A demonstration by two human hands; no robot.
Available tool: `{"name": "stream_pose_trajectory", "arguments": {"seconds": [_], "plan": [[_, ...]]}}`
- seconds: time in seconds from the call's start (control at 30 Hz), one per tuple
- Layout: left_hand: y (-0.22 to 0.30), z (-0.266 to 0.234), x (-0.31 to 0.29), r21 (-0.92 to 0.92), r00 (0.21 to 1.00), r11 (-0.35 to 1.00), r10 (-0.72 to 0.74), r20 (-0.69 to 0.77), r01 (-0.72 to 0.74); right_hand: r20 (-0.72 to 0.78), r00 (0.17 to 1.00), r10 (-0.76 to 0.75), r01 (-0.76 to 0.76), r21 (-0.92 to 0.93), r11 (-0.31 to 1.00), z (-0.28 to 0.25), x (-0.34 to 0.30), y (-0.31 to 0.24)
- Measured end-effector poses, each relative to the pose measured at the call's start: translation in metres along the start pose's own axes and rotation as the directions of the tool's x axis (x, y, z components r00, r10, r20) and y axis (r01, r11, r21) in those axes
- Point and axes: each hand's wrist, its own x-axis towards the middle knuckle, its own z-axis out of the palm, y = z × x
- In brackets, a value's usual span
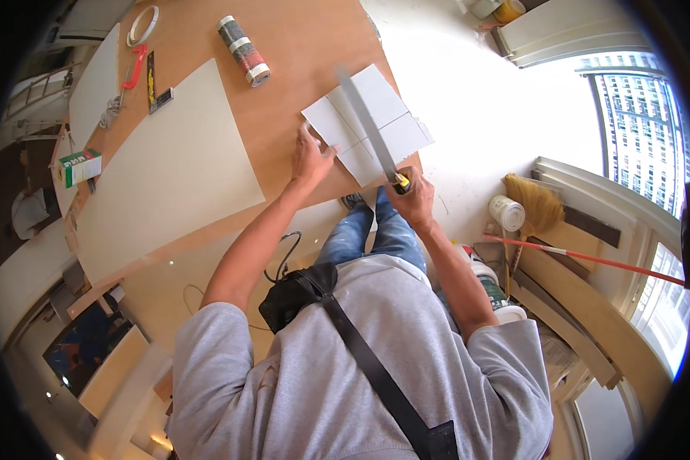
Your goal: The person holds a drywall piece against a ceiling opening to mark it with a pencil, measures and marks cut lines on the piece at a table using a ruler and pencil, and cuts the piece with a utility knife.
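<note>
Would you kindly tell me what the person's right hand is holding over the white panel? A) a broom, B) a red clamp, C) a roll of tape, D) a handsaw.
D: the right hand closes around the yellow-and-black handle of a handsaw, whose long grey blade runs across the white panel, while the left hand presses flat on that panel.
</note>
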Motion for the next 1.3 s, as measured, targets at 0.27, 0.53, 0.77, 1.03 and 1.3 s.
{"name": "stream_pose_trajectory", "arguments": {"seconds": [0.27, 0.53, 0.77, 1.03, 1.3], "plan": [[0.015, -0.004, 0.027, -0.242, 0.972, 0.969, -0.106, -0.208, 0.054, 0.076, 0.987, -0.14, 0.138, 0.033, 0.99, 0.027, -0.025, 0.028], [-0.002, 0.006, 0.066, 0.054, 0.929, 0.991, 0.135, -0.344, -0.125, 0.091, 0.978, -0.187, 0.183, 0.045, 0.982, 0.032, -0.025, 0.037], [-0.014, 0.009, 0.077, -0.148, 0.936, 0.97, 0.136, -0.325, -0.192, 0.065, 0.978, -0.197, 0.196, 0.02, 0.98, 0.027, -0.027, 0.033], [0.004, 0.006, 0.087, -0.751, 0.984, 0.66, -0.122, -0.127, -0.015, 0.089, 0.988, -0.128, 0.129, -0.006, 0.992, 0.023, -0.026, 0.026], [0.007, 0.0, 0.086, -0.681, 0.987, 0.732, -0.087, -0.132, -0.027, 0.03, 0.982, -0.188, 0.188, -0.023, 0.982, 0.026, -0.024, 0.027]]}}
